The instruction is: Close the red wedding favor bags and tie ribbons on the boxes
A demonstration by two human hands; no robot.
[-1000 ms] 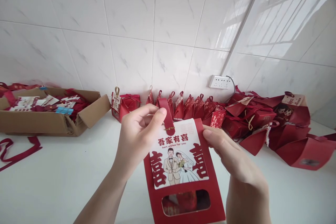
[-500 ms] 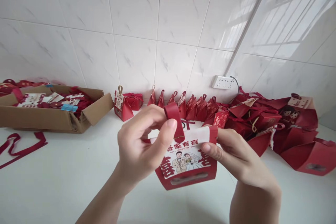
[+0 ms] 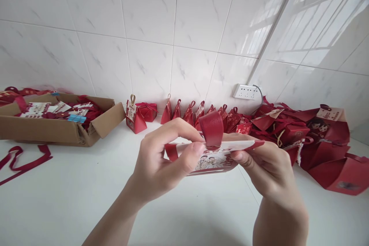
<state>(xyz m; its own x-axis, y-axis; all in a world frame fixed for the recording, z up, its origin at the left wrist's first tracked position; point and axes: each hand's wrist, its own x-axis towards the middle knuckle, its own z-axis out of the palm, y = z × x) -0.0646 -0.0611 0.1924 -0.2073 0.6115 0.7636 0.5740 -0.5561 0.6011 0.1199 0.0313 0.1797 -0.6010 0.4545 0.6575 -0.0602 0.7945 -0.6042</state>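
Note:
I hold a red paper gift box [image 3: 215,161] between both hands above the white counter. It is tipped nearly flat, so its printed couple picture shows only as a thin strip. A red ribbon loop [image 3: 212,130] stands up from its top edge. My left hand [image 3: 164,161] pinches the box's left end with thumb and fingers. My right hand [image 3: 266,165] grips the right end from below, fingers curled around it.
A row of finished red boxes [image 3: 198,113] lines the tiled wall, with a heap of more red boxes [image 3: 305,134] at the right. An open cardboard carton [image 3: 60,127] of cards and ribbons stands at the left, loose red ribbon [image 3: 23,159] before it. A wall socket [image 3: 245,91] sits behind.
The box faced me upright with its picture in full view; it has since tipped back until nearly edge-on, and both hands rose slightly with it. The ribbon loop now stands free.

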